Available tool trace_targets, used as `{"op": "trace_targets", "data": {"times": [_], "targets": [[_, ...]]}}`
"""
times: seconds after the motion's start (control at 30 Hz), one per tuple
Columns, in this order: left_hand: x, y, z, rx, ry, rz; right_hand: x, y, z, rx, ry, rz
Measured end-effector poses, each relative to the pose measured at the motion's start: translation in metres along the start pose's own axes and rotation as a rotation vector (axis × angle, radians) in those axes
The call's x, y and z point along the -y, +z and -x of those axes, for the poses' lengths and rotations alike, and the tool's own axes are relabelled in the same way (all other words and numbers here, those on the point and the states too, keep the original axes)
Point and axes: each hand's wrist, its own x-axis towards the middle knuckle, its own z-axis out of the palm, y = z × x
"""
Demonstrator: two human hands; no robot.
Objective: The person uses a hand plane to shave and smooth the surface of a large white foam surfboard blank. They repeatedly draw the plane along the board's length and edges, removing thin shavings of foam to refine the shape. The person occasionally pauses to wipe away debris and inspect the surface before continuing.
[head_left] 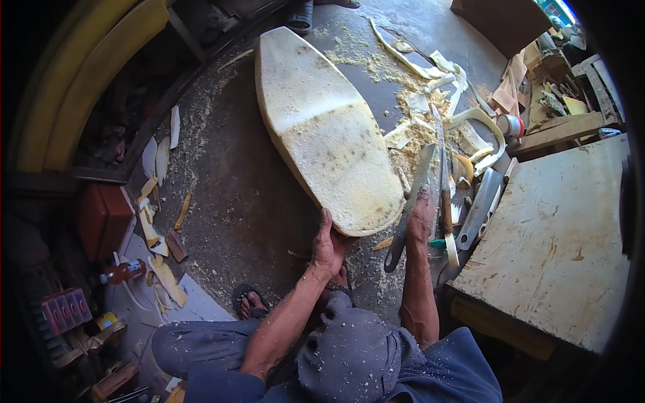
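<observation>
A long pale foam seat pad (329,134), rounded at its near end and narrower at the far end, slants in front of me. Its top bears dark spots and loose crumbs. At the near end my left hand (326,250) grips the rim, thumb on the edge and fingers tucked underneath, partly hidden. To the right of the pad my right hand (421,216) is closed round a long flat grey rasp (419,176), held apart from the foam. A long blade with a wooden handle (446,207) lies just beyond that hand.
Foam shavings (420,144) and curled offcuts (463,101) litter the floor at right. A grey-handled tool (480,208) leans by a worn wooden board (547,248). Left stand a bottle (126,271) and a red-brown box (104,220). A sandalled foot (300,17) shows at the far edge.
</observation>
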Motion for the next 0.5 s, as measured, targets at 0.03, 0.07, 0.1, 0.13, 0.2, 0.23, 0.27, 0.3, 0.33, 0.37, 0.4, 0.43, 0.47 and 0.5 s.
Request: {"op": "trace_targets", "data": {"times": [0.03, 0.07, 0.1, 0.13, 0.2, 0.23, 0.27, 0.3, 0.33, 0.37, 0.4, 0.43, 0.47, 0.5], "targets": [[-0.006, -0.005, 0.005, -0.030, 0.005, -0.032, 0.006, 0.005, 0.004, 0.009, -0.010, 0.005], [-0.009, -0.015, 0.008, -0.038, 0.018, -0.034, 0.009, 0.010, 0.006, 0.017, -0.021, 0.011], [-0.011, -0.024, 0.011, -0.045, 0.031, -0.031, 0.011, 0.015, 0.008, 0.010, -0.105, 0.075], [-0.012, -0.032, 0.014, -0.052, 0.043, -0.028, 0.013, 0.020, 0.010, 0.003, -0.074, 0.024], [-0.012, -0.051, 0.021, -0.079, 0.087, 0.005, 0.015, 0.034, 0.017, -0.003, -0.002, -0.078], [-0.011, -0.063, 0.021, -0.091, 0.102, 0.036, 0.015, 0.035, 0.018, 0.018, -0.028, -0.056], [-0.009, -0.074, 0.022, -0.103, 0.117, 0.068, 0.014, 0.036, 0.020, 0.033, -0.076, 0.031], [-0.008, -0.078, 0.021, -0.134, 0.115, 0.117, 0.012, 0.036, 0.022, 0.046, -0.126, 0.116], [-0.009, -0.093, 0.017, -0.148, 0.107, 0.118, 0.021, 0.045, 0.029, 0.072, -0.182, 0.191], [-0.010, -0.110, 0.010, -0.162, 0.099, 0.120, 0.032, 0.052, 0.041, 0.134, -0.257, 0.277], [-0.011, -0.113, 0.006, -0.165, 0.075, 0.127, 0.034, 0.059, 0.043, 0.199, -0.438, 0.359], [-0.013, -0.116, 0.002, -0.133, 0.044, 0.176, 0.038, 0.066, 0.045, 0.264, -0.621, 0.437], [-0.015, -0.118, -0.002, -0.068, 0.036, 0.182, 0.042, 0.075, 0.049, 0.359, -0.768, 0.569], [-0.015, -0.120, -0.006, -0.003, 0.028, 0.190, 0.047, 0.085, 0.054, 0.448, -0.925, 0.678]]}}
